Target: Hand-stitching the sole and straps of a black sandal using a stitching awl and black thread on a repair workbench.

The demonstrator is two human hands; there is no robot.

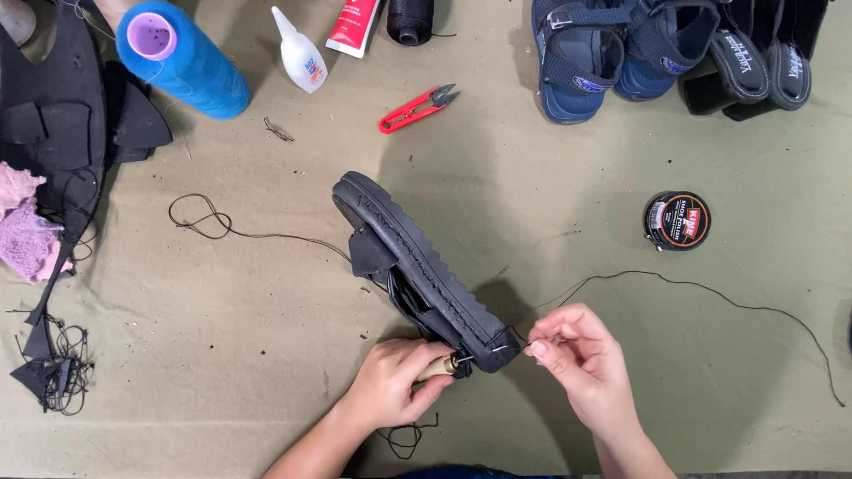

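- The sandal (417, 266) lies on its edge at the middle of the cloth (266, 355), sole (435, 262) turned up and to the right, so that its rim is open to stitching; it serves as the landmark here.
- The left hand (390, 383), just below the sandal's near end, is closed round an awl (441, 366) with a wooden handle and brass collar; the tip touches the sole edge, seemingly held there to work the stitch.
- The right hand (577, 355), just right of that same end, has thumb and forefinger pinched together on a black thread (710, 288), drawn taut from the sole, probably to keep the stitch tight.
- The thread's loose length trails far right of the sandal and curves down toward the cloth's edge; a second strand (213, 222) loops away to the sandal's left.
- Above the sandal lie red snips (417, 108), within easy reach for cutting thread.
- Up and left of the sandal: a blue spool (182, 58), a glue bottle (300, 55), a red-and-white tube (353, 25) and a black spool (410, 19).
- Right of the sandal sits a round polish tin (677, 221), closed.
- Up and right of the sandal stand blue sandals (612, 53) and black ones (754, 58), set aside.
- Far left of the sandal lie black scraps (62, 106) and a pink rag (22, 226).
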